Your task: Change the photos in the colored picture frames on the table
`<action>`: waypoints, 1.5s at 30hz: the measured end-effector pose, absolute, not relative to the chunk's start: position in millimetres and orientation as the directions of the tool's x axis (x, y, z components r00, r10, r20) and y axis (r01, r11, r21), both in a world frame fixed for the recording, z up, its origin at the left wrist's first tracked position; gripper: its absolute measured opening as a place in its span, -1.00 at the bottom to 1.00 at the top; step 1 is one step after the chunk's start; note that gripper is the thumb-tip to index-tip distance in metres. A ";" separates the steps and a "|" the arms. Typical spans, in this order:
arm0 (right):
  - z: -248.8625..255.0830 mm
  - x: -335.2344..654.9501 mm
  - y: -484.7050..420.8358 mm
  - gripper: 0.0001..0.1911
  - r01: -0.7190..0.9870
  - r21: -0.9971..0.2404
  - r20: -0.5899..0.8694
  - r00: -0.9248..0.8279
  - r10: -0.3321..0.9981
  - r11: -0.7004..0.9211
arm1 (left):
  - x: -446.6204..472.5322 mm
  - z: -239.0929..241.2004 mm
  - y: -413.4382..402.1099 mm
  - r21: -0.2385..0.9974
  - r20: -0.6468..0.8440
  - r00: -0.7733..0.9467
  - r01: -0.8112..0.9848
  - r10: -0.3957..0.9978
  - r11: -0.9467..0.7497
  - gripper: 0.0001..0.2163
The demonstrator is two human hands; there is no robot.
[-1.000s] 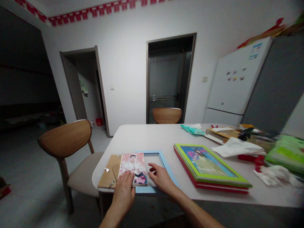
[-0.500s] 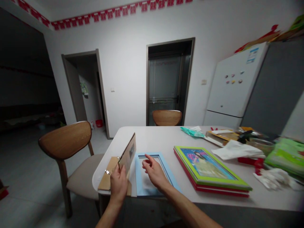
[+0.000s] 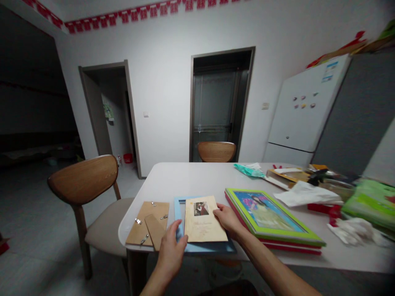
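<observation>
A cream card (image 3: 205,224) with a small dark picture and faint print lies face up over the light blue picture frame (image 3: 197,247). My right hand (image 3: 228,220) grips the card's right edge between thumb and fingers. At the card's lower left corner is my left hand (image 3: 173,246), its thumb and fingers apart and the thumb at the card's edge. Left of the blue frame rests a brown backing board (image 3: 140,226) with metal clips and a stand leg (image 3: 156,232). The card covers most of the frame's opening.
Right of my hands, a green picture frame (image 3: 271,213) with a portrait lies on a red one (image 3: 286,246). Farther right are crumpled white tissue (image 3: 361,234), a green packet (image 3: 373,205) and a teal wrapper (image 3: 249,170). A wooden chair (image 3: 86,181) stands at the left.
The card, held upright in my left hand before, now lies flat over the blue frame. My right hand has taken its right edge; my left hand has loosened and moved right.
</observation>
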State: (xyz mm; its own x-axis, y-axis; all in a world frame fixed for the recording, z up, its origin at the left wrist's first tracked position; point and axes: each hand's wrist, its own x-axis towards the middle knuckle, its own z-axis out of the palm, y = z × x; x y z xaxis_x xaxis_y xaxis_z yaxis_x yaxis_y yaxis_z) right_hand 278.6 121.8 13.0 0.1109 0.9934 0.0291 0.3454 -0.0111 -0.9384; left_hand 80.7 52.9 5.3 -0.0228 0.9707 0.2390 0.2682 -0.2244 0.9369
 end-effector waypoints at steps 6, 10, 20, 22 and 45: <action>9.3 265.0 128.4 -0.52 0.458 -0.889 0.065 0.109 0.992 0.008 | 89.4 -8.4 42.2 0.641 0.327 0.242 0.654 0.913 -0.403 -0.63; 12.0 259.5 130.3 -0.56 0.592 -0.806 0.106 0.124 0.987 0.012 | 86.6 -8.2 40.9 0.558 0.328 0.299 0.704 0.896 -0.439 -0.66; 17.4 257.5 123.5 -0.70 0.866 -0.499 0.184 0.132 0.974 -0.023 | 88.4 -1.4 37.9 0.457 0.248 0.351 0.779 0.903 -0.429 -0.71; 15.4 255.9 120.1 -0.65 0.911 -0.411 0.199 0.125 0.972 -0.033 | 89.5 -1.6 37.7 0.447 0.244 0.346 0.789 0.906 -0.422 -0.68; 14.6 125.3 66.3 -0.55 0.792 -0.289 0.277 -0.468 0.839 0.538 | -57.5 -29.1 59.9 0.314 0.305 0.001 0.944 0.953 -0.101 -0.57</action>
State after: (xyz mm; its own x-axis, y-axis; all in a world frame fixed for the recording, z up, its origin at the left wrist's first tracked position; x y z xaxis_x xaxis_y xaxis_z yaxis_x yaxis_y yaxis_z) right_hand 125.3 66.3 14.6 -0.4681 0.8390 0.2773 0.7922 0.5375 -0.2890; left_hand -57.5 59.9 -29.1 0.0005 0.9525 0.3045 0.9440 -0.1009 0.3140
